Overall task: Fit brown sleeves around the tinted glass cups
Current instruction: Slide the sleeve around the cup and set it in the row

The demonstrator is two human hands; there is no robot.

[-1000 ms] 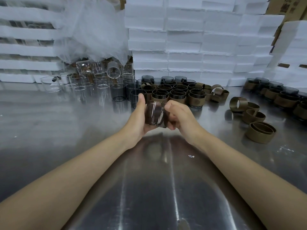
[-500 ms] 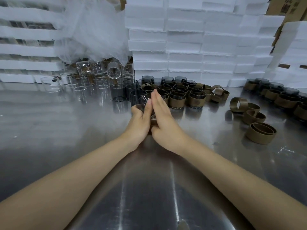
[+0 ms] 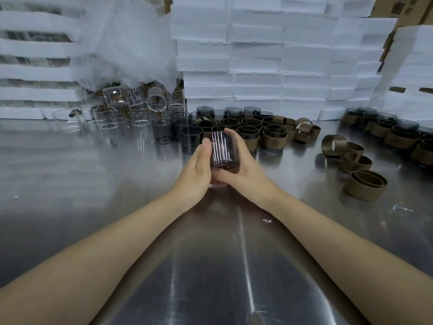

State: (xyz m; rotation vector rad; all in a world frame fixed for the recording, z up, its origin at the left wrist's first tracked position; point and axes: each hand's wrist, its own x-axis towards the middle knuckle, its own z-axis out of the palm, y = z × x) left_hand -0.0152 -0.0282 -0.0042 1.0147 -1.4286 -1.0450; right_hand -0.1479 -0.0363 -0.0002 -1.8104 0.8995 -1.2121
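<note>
one tinted glass cup is held just above the middle of the shiny steel table, between two hands. the left hand is laid flat against its left side with the fingers straight. the right hand is curled round its right side and near end. a darker brown band is seen at the cup's near end, but whether it is a sleeve cannot be told.

four loose brown sleeve rings are counted towards the right edge, and a second ring is nested inside the nearest one. more loose sleeves are heaped beside the middle cluster, too overlapped to be counted. that cluster of sleeved tinted cups is packed rim to rim beyond the hands, towards the far edge. a dozen or more are seen, and the exact number cannot be told. three bare tinted cups are stood just beside its left, nothing in them. further left, clear glass cups are crowded together, some tipped over, partly under a translucent plastic sheet. a second group of sleeved cups is set at the far right corner. white foam trays are stacked along the far edge.
</note>
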